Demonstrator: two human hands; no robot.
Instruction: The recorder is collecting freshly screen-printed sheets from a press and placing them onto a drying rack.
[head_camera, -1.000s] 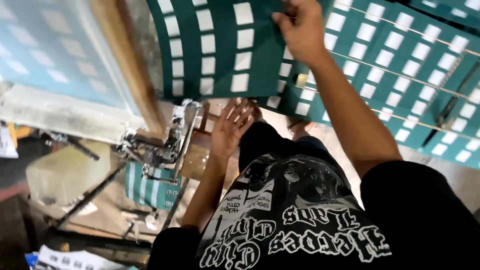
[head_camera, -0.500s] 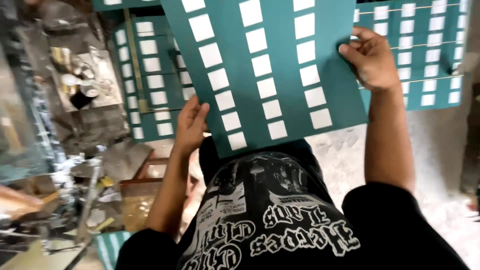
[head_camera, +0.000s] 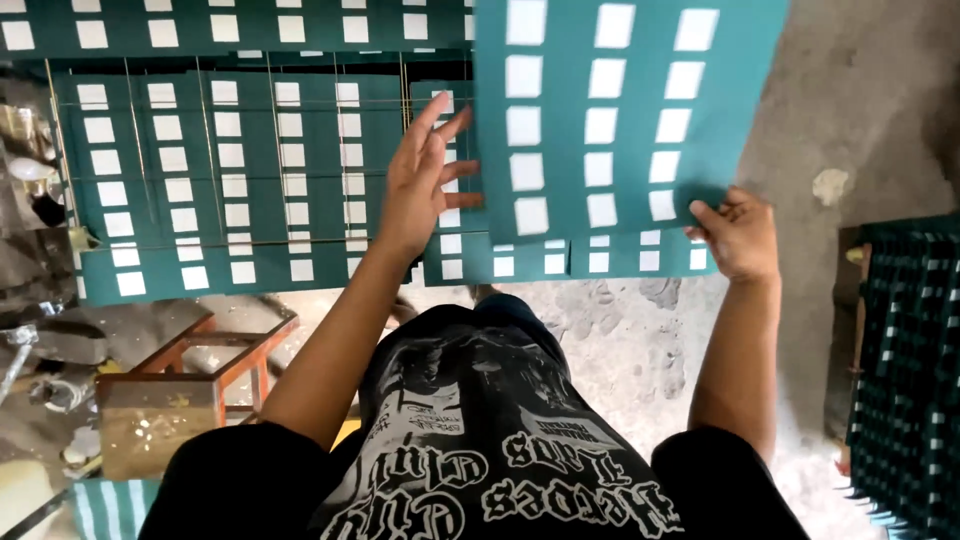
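Observation:
A teal sheet (head_camera: 610, 110) printed with rows of white rectangles is held up in front of me. My right hand (head_camera: 738, 235) pinches its lower right corner. My left hand (head_camera: 425, 180) is spread flat with fingers apart, its fingertips touching the sheet's left edge. Behind the sheet hang more teal printed sheets (head_camera: 220, 180) on a wire drying rack (head_camera: 130, 175), side by side and overlapping.
A wooden stool (head_camera: 200, 370) stands at lower left beside cluttered metal equipment (head_camera: 30, 330). A tall stack of teal printed sheets (head_camera: 905, 380) stands at the right edge. Rough concrete floor (head_camera: 860, 110) lies below.
The view has swung right and the sheet has moved right and upward. My left hand has come off the sheet's lower edge and now rests open at its left side. The right hand keeps hold.

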